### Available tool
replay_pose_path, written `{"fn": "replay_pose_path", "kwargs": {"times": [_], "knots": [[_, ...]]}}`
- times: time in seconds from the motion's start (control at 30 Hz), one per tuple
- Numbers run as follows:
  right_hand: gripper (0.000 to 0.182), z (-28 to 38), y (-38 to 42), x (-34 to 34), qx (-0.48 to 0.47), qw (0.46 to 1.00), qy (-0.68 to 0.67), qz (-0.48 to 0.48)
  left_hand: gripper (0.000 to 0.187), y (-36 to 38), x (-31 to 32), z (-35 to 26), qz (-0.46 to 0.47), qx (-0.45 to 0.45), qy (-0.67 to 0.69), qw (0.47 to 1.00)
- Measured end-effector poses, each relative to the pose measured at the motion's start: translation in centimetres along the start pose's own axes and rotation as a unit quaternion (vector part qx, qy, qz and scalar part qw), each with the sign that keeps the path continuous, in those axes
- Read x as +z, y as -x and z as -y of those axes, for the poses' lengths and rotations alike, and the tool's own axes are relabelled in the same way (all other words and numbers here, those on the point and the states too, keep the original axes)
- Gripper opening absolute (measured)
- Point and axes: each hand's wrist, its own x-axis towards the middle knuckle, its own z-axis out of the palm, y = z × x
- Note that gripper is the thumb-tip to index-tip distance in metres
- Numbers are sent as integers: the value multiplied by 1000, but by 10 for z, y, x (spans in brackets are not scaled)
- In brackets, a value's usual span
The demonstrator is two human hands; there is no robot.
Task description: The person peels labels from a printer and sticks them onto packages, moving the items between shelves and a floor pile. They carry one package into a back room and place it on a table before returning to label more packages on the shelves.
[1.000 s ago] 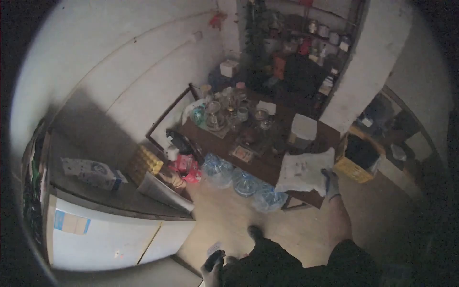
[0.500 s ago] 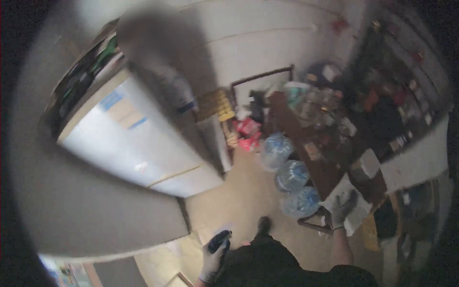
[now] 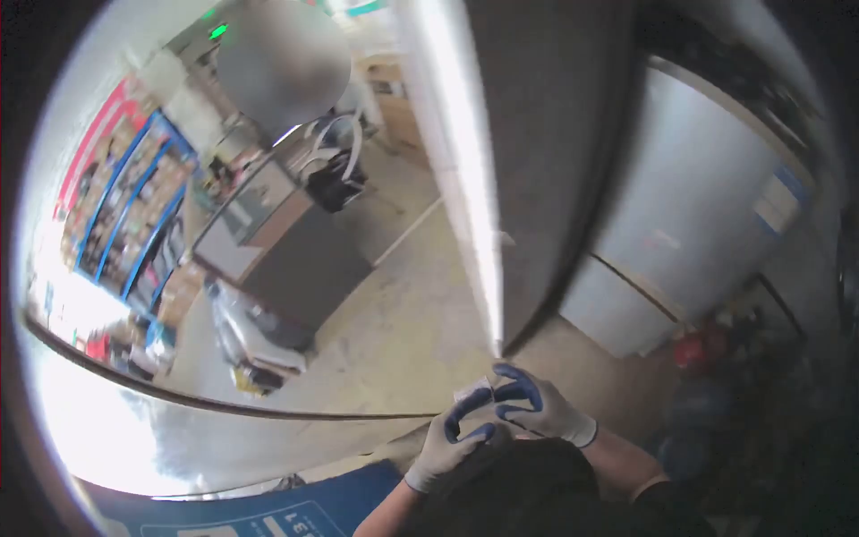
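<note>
My left hand (image 3: 452,440), in a pale glove with dark blue finger coating, is bent in front of my body. Its fingers curl around a small pale, flat-looking piece (image 3: 472,389), whose kind I cannot make out. Right beside it is my right hand (image 3: 541,407) in a matching glove. The right fingers are bent and spread towards the left fingertips, with no object visible between them. Some of the pale piece is hidden behind the left fingers.
A tall panel edge (image 3: 488,268) rises just ahead of my hands. To the right stands a white fridge (image 3: 680,206). Beyond, at left, are a dark-sided desk (image 3: 313,268), a blue shelf rack (image 3: 134,206) and a person (image 3: 286,67). A blue sign (image 3: 233,515) lies low at left.
My view has swung left from the cluttered table to the doorway area. The right hand has left the white paper and come up close to the left hand; the fridge now appears at right.
</note>
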Motion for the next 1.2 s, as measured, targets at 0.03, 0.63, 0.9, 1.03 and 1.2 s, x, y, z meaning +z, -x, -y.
{"fn": "replay_pose_path", "kwargs": {"times": [0.03, 0.63, 0.9, 1.03, 1.2], "knots": [[71, 8, -18, 13, -23, 1000, 15, 0, 59, -2, -15, 1, -7, 17, -6, 1000], [47, 47, -459, 243, 96, 859, 5, 503, 65, -74, -298, -12, -389, 102, -298, 866], [36, 56, -604, 368, 63, 741, 35, 668, 49, -117, -424, -35, -526, 22, -199, 826], [37, 45, -639, 444, 77, 671, 43, 736, 54, -108, -464, -23, -608, -14, -148, 780], [33, 27, -653, 552, 29, 589, 108, 800, 52, -83, -511, -7, -726, -57, -134, 672]]}}
